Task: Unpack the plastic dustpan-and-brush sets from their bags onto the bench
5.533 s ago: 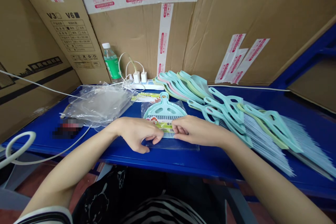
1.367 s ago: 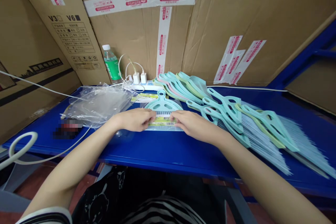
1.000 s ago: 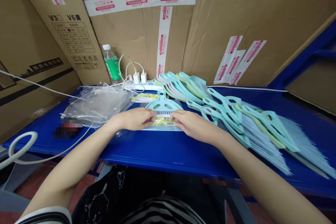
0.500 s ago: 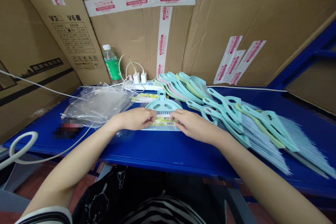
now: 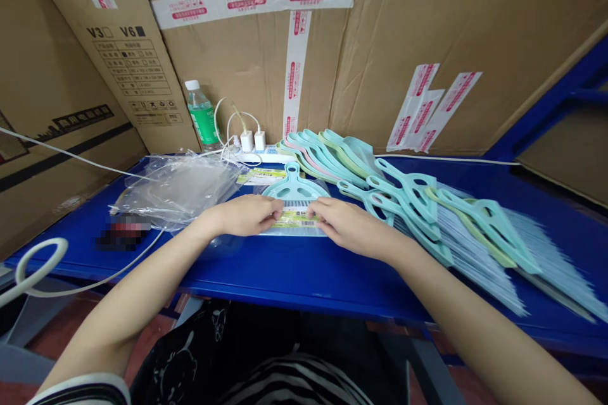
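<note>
A light-blue dustpan and brush set [image 5: 293, 187] lies on the table in front of me, handle pointing away. Clear plastic shows around its edges. Across its bristles lies a yellow-green and white printed label [image 5: 295, 218]. My left hand [image 5: 254, 212] is closed with curled fingers at the label's left end. At the right end, my right hand [image 5: 335, 218] is closed the same way, thumb and fingers pinched together. Both hands rest low over the set, and my fingers hide the label's ends.
Clear plastic bags [image 5: 178, 190] lie to the left. More printed labels [image 5: 261, 176] are behind the set. Several dustpans [image 5: 327, 155] are stacked at the back, with several brushes [image 5: 475, 234] on the right. A bottle [image 5: 202, 115] stands beside a power strip [image 5: 273, 155] with cables.
</note>
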Available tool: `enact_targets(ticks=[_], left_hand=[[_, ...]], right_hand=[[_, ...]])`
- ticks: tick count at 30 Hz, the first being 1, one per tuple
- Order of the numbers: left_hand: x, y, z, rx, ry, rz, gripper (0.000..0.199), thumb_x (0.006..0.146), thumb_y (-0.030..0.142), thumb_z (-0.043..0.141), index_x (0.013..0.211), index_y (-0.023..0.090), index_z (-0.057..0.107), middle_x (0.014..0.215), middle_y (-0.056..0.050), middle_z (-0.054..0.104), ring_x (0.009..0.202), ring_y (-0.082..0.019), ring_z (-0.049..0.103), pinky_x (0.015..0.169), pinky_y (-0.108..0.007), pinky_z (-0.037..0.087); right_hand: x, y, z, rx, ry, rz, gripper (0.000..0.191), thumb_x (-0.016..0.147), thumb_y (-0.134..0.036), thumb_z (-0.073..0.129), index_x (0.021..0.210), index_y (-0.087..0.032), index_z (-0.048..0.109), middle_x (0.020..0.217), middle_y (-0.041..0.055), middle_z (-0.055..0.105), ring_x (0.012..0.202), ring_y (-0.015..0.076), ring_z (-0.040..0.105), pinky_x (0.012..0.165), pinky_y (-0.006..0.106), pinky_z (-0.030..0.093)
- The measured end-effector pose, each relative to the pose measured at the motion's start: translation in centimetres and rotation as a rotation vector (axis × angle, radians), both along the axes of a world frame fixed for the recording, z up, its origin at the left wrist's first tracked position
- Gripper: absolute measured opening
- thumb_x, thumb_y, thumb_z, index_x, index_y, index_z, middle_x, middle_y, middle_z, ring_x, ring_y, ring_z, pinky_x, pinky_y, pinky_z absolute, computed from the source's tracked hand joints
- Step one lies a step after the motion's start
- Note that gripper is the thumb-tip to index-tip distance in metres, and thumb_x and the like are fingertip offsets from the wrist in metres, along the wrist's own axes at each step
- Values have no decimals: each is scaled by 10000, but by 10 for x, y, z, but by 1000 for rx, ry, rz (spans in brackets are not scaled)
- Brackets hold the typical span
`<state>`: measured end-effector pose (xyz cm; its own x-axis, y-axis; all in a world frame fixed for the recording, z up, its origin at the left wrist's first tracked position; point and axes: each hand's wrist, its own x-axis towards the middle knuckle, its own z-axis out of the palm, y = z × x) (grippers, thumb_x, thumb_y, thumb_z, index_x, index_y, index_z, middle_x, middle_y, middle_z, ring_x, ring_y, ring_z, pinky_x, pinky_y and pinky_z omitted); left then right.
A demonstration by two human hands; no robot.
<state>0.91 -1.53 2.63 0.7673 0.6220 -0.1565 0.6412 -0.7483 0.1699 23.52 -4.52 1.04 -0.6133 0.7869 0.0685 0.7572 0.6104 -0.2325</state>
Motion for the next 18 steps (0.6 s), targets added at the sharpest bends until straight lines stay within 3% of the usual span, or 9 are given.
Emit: enact_targets(ticks=[18], left_hand=[[1,-1,-1,34,13,0,97,861,148,435,783,206,430,741,4,541,607,-130,442,583,-253,340]], right_hand=[[-1,-1,1,-15,-33,11,212,863,-26,433,959,-171,554,999,97,632,890,228,600,729,312,425]])
